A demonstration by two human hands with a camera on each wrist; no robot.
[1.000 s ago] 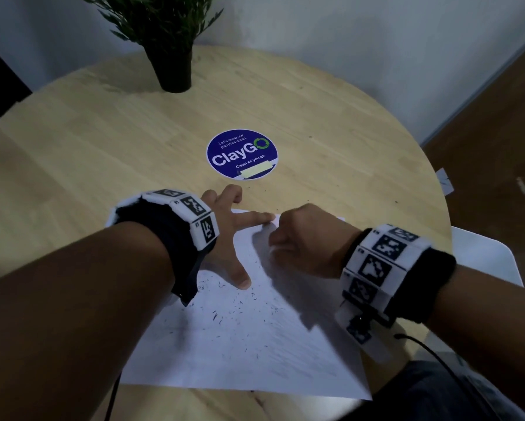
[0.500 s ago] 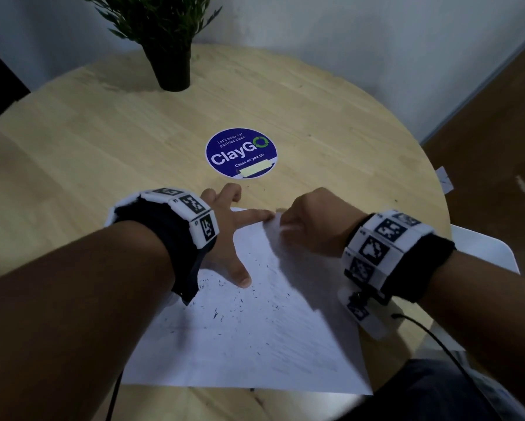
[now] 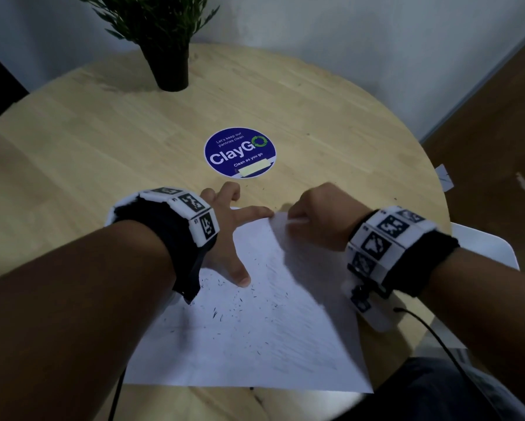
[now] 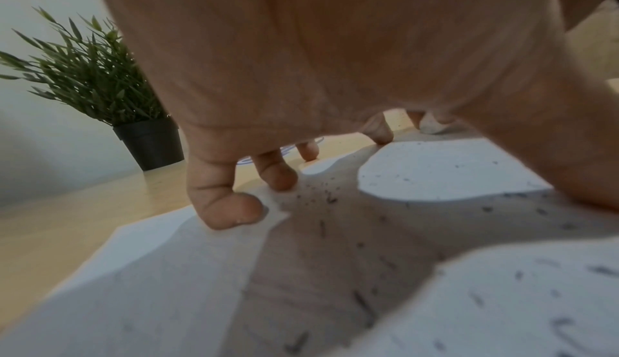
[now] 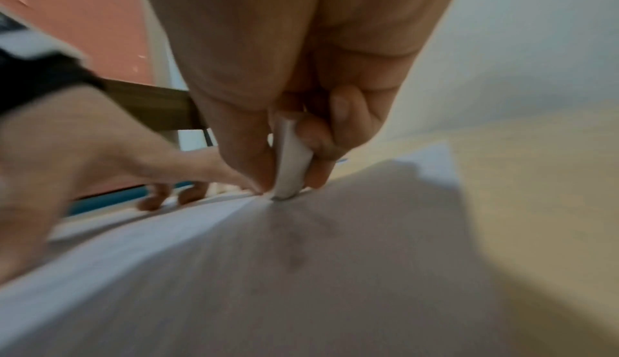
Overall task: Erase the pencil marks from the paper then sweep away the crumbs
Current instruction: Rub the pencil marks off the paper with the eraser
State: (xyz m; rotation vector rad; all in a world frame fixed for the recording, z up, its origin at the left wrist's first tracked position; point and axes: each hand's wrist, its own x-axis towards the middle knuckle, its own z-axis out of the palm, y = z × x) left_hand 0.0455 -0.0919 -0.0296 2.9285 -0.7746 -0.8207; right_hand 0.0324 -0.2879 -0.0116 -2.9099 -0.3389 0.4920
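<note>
Two hands low, left hand (image 3: 224, 235) splayed pinning paper (image 3: 255, 344), right hand (image 3: 325, 217) pinching eraser (image 5: 289, 161).

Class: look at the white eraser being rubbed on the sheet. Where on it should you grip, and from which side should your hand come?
Grip the eraser by its two broad flat faces, thumb against fingers as the right hand does, coming from above. It stands on its narrow end on the paper, so that end stays free.

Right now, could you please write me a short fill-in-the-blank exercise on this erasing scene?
1. The right hand pinches a white ____.
2. The left hand presses its spread fingers on the white sheet of ____.
3. Dark eraser crumbs lie scattered on the ____.
4. The black-potted green plant stands on the round wooden ____.

Missing: eraser; paper; paper; table
</note>
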